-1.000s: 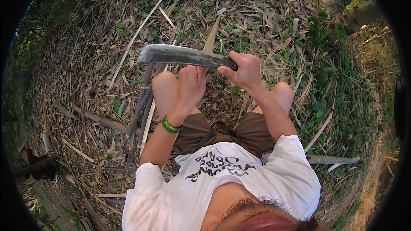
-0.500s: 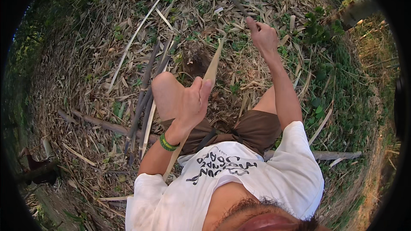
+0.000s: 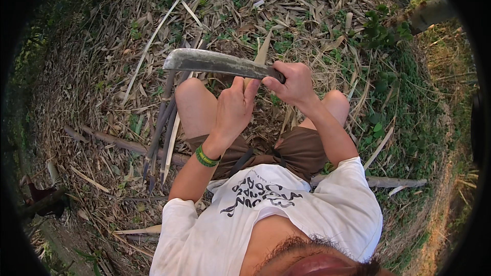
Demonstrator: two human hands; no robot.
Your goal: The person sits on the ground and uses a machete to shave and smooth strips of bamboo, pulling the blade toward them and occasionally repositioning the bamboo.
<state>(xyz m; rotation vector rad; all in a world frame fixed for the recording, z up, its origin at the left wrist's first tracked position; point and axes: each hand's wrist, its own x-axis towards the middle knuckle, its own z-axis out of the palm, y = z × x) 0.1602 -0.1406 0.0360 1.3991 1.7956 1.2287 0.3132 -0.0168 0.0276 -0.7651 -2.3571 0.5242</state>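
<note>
I sit on leaf-strewn ground with bare knees apart. My right hand [image 3: 292,83] grips the handle of a long grey machete [image 3: 215,62], its blade lying level and pointing left above my left knee. My left hand [image 3: 234,108], with a green wristband, holds a pale split bamboo strip [image 3: 262,53] upright between my knees; the strip's upper end shows just beyond the blade. The blade rests against or just over the strip near my left fingers.
Several dark sharpened sticks [image 3: 162,122] lie bundled beside my left leg. A thin pale cane [image 3: 153,36] runs away to the upper left. A fallen branch [image 3: 388,181] lies at my right hip. Green plants [image 3: 383,36] and tree trunks [image 3: 419,10] stand at upper right.
Half a second ago my right hand was raised away to the upper right with the blade out of sight. It has come back down, and the machete lies level over the strip again.
</note>
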